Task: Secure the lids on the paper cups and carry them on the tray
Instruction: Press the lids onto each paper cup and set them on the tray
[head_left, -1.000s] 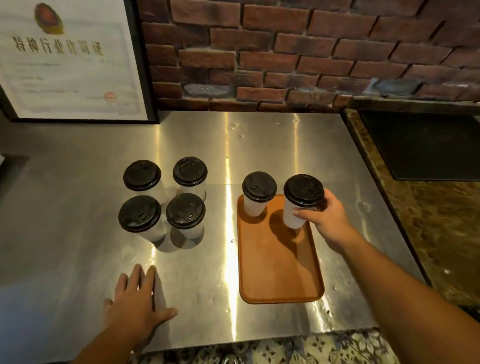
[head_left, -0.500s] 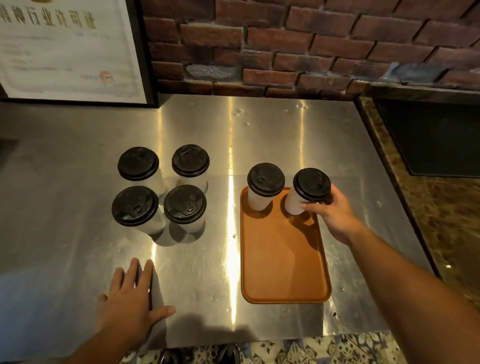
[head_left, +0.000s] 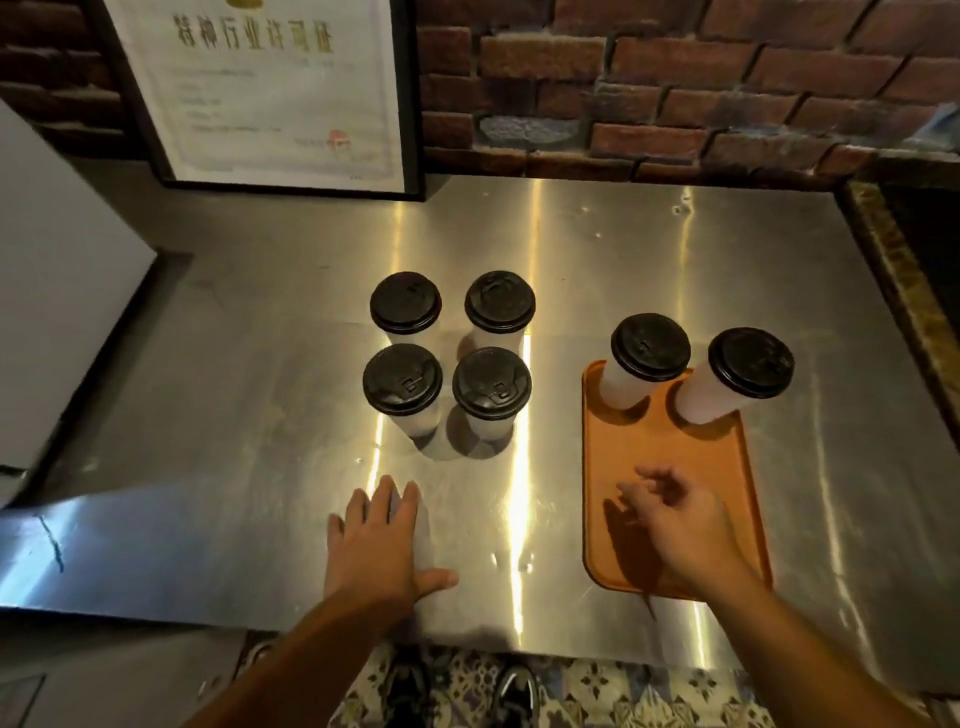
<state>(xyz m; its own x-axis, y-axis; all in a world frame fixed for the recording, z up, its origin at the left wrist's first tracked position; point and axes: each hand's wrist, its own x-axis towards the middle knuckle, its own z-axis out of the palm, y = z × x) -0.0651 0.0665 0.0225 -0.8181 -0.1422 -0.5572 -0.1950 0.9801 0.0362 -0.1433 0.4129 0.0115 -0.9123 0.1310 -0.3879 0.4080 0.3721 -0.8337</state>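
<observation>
Seen from my remote station: two white paper cups with black plastic lids (head_left: 650, 347) stand at the far end of the rectangular orange tray (head_left: 670, 452), near the right edge of the stainless-steel bench (head_left: 260, 415). Four more lidded white cups (head_left: 447, 364) cluster mid-bench, their walls largely hidden beneath the lids. The left hand (head_left: 379, 540) lies flat by the front edge, fingers straight. The right hand (head_left: 680, 525) hangs over the tray's near half, blurred, fingers loosely curled around nothing; whether it touches the tray I cannot tell. The black-framed certificate (head_left: 280, 88) at the back edge is cut off at the top.
</observation>
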